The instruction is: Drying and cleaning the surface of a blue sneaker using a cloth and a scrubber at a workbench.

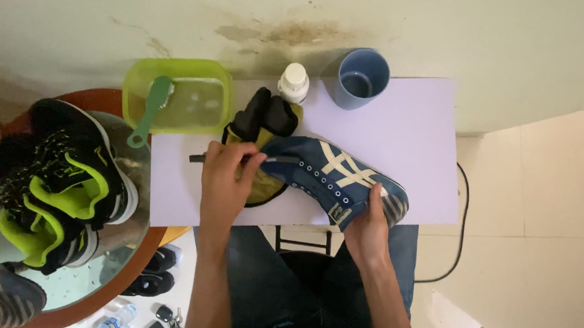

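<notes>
**Kid:** So what are the hands doing?

**Helper:** They are working on a blue shoe (335, 177) with white stripes. It lies on its side on the pale tabletop (422, 131), right in front of the person. The right hand (368, 226) has its grip closed around the toe end to keep the shoe from sliding. The left hand (227, 177) is at the heel end, with its grip pinched on a small dark stick (196, 158), maybe a brush handle. I cannot tell for sure.

**Kid:** What else is there?

**Helper:** A yellow and black cloth (262, 125) sits under the heel. Behind it are a green tub (178, 96) of water with a green brush (152, 108) in it, a small white bottle (293, 82) and a blue cup (363, 77). More shoes (61, 184) are piled on a round glass table to the left.

**Kid:** Which step is this?

**Helper:** It looks like cleaning at the heel. I think the next move needs a firm hold on the toe and small, careful strokes.
</notes>
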